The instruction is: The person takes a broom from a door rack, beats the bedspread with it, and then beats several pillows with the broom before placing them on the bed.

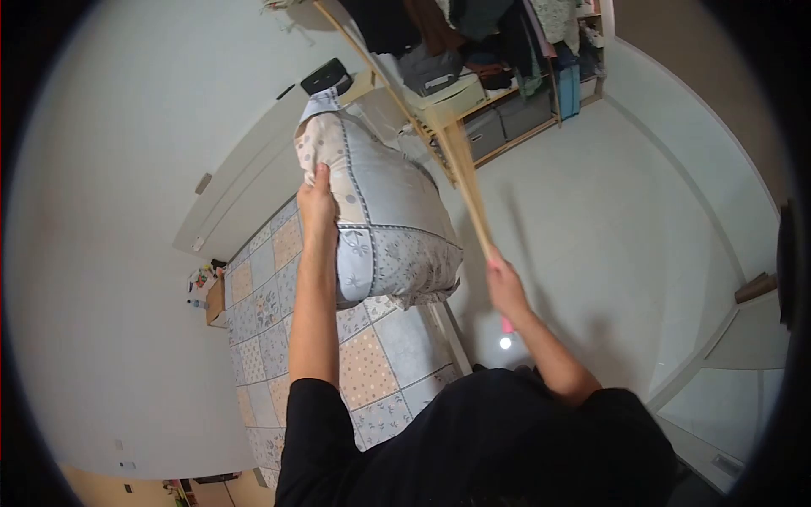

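Observation:
My left hand [317,203] grips the upper edge of a patchwork pillow [389,215], blue-grey and beige with a flower print, and holds it upright above the bed. My right hand [504,283] is closed around the lower end of a long wooden stick [465,173]. The stick slants up and left past the pillow's right side; its upper part is motion-blurred. A pink tip shows below my right hand. Whether the stick touches the pillow, I cannot tell.
The bed [279,329] with a matching patchwork cover lies below the pillow, along the white wall. A clothes rack and shelves [498,51] with hanging clothes and storage boxes stand at the top. A small bedside shelf [211,296] sits left of the bed. White floor [608,228] spreads right.

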The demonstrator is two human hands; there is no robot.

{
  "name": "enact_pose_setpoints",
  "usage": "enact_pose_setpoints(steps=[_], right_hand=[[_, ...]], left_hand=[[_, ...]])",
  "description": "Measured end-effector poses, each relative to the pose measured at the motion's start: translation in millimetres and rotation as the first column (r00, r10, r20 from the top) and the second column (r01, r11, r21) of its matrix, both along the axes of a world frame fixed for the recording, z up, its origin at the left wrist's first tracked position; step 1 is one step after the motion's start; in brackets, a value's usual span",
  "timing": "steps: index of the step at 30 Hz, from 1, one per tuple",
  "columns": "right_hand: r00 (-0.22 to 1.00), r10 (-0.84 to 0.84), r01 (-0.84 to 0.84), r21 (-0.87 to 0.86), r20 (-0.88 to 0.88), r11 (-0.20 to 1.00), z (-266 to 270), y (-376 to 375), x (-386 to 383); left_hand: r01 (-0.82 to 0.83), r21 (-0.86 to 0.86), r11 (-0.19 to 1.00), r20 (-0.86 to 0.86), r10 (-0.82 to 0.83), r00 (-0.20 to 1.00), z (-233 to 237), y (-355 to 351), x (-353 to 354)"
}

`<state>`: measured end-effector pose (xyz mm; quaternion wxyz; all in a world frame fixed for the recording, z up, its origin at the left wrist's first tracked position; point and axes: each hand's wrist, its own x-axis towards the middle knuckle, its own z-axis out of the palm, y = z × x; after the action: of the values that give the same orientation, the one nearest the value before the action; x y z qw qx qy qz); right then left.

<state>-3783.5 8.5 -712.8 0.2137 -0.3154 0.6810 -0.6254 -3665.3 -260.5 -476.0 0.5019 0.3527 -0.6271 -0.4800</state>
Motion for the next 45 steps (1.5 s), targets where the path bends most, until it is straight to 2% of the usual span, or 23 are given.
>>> enact_pose_setpoints(steps=[1, 3, 4, 6, 8, 10, 12, 13, 15, 17, 20, 22, 24, 25, 28, 32, 34, 36, 38, 39, 41, 43, 45], right_hand=[[0.995, -0.047, 0.03, -0.184, -0.086, 0.983, 27.6, -3.9, 20.1], [0.963, 0.044, -0.076, -0.111, -0.267, 0.991, 73.9, 6.5, 49.4], [0.964, 0.03, -0.061, -0.108, -0.264, 0.992, 48.8, 11.1, 57.4], [0.935, 0.066, 0.006, 0.201, -0.349, 0.98, -45.8, 2.9, 53.3], [0.978, 0.16, -0.209, 0.536, 0.137, 0.818, -165.6, 24.8, 6.0], [0.983, 0.175, -0.095, 0.658, -0.057, 0.747, -218.0, 69.9, -21.4], [0.999, -0.026, 0.045, 0.479, -0.047, 0.877, -118.5, 88.4, -13.8], [0.994, -0.108, 0.112, 0.205, -0.033, 0.972, -80.6, 83.0, -2.6], [0.992, -0.097, 0.095, -0.034, -0.081, 0.995, -26.0, 66.7, 16.0], [0.901, -0.051, -0.044, -0.208, -0.431, 0.977, 49.2, 61.3, 21.2], [0.875, -0.005, -0.067, -0.131, -0.485, 0.989, 15.5, 45.8, 2.6], [0.888, 0.057, 0.023, 0.169, -0.456, 0.985, -82.7, 44.4, -44.9], [0.991, 0.124, -0.132, 0.53, 0.052, 0.837, -117.2, 70.3, -97.4], [0.99, 0.131, -0.136, 0.53, 0.046, 0.837, -106.0, 72.2, -102.8], [0.979, -0.076, 0.039, 0.192, 0.188, 0.981, -7.9, 91.3, -98.4], [0.964, -0.051, 0.018, -0.129, -0.262, 0.992, 67.8, 41.6, -89.7], [0.879, -0.07, 0.059, -0.039, -0.472, 0.997, 58.8, 20.8, -90.3], [0.951, 0.077, 0.038, 0.361, -0.298, 0.932, -23.6, 20.8, -118.2], [0.968, 0.098, 0.037, 0.519, -0.23, 0.854, -113.8, 40.8, -144.6], [0.967, 0.098, 0.036, 0.509, -0.235, 0.86, -101.8, 45.6, -139.4], [0.983, -0.106, 0.042, 0.384, 0.148, 0.922, -60.0, 65.5, -119.1], [0.986, -0.149, 0.136, 0.162, 0.072, 0.977, -26.0, 56.9, -84.7], [0.952, -0.11, 0.072, -0.141, -0.284, 0.987, 22.8, 54.5, -45.9]], left_hand=[[0.032, 0.0, 1.0, 0.007, -0.032, 0.999, -2.9, -5.6, 4.6], [0.085, 0.043, 0.995, -0.024, -0.084, 0.996, 3.4, 3.5, 6.9], [0.111, 0.042, 0.993, -0.058, -0.109, 0.992, 9.5, 12.3, 7.5], [0.13, 0.021, 0.991, -0.103, -0.128, 0.986, 18.8, 13.1, 3.5], [0.12, -0.005, 0.993, -0.059, -0.12, 0.991, 23.5, 8.4, 7.0], [0.111, -0.026, 0.993, 0.003, -0.111, 0.994, 32.2, 23.0, 2.7], [0.121, -0.093, 0.988, -0.222, -0.139, 0.965, 47.5, 53.1, -16.8], [0.133, -0.067, 0.989, -0.239, -0.145, 0.96, 49.3, 56.6, -22.2], [0.149, -0.039, 0.988, -0.219, -0.154, 0.963, 49.9, 46.7, -38.5], [0.146, -0.022, 0.989, -0.173, -0.147, 0.974, 55.4, 44.6, -49.8], [0.134, -0.031, 0.991, -0.121, -0.136, 0.983, 71.5, 60.4, -66.8], [0.19, -0.102, 0.976, -0.14, -0.203, 0.969, 76.0, 64.6, -79.2], [0.118, -0.165, 0.979, -0.085, -0.133, 0.987, 90.2, 80.7, -88.0], [0.11, -0.167, 0.98, -0.091, -0.126, 0.988, 97.1, 89.7, -94.8], [0.031, -0.16, 0.987, -0.129, -0.052, 0.99, 104.9, 98.0, -104.2], [0.168, -0.158, 0.973, 0.074, -0.158, 0.985, 97.3, 88.7, -119.4], [0.184, -0.169, 0.968, 0.138, -0.162, 0.977, 94.9, 93.9, -122.8], [0.172, -0.174, 0.969, 0.136, -0.15, 0.979, 92.8, 96.9, -119.1], [0.146, -0.157, 0.977, 0.145, -0.123, 0.982, 87.1, 83.8, -114.0], [0.142, -0.169, 0.975, 0.143, -0.118, 0.983, 86.2, 78.5, -114.8], [0.149, -0.121, 0.981, 0.029, -0.146, 0.989, 75.4, 74.0, -116.0], [0.262, -0.095, 0.96, -0.019, -0.265, 0.964, 66.4, 69.5, -109.6], [0.155, -0.064, 0.986, 0.059, -0.152, 0.987, 56.3, 39.4, -111.4]])
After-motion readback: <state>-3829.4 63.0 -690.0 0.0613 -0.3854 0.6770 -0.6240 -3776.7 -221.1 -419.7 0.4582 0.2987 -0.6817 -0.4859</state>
